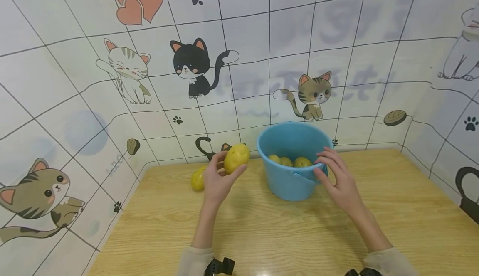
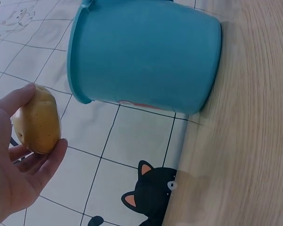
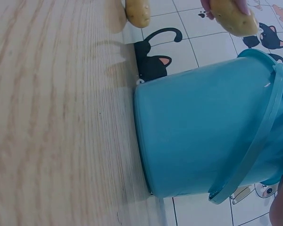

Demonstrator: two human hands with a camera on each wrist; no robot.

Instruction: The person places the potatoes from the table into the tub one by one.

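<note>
A yellow potato is held up above the table by my left hand, left of the bucket; the left wrist view shows thumb and fingers curled about this potato. The blue bucket stands upright with several potatoes inside. At the bucket's right rim is my right hand, its thumb outside and fingers over the edge, lightly pinching it. Another potato lies on the table behind my left hand, partly hidden by it; the right wrist view shows it too.
The wooden table meets a wall covering with printed cats along its back and sides. The bucket's handle hangs down on its near side.
</note>
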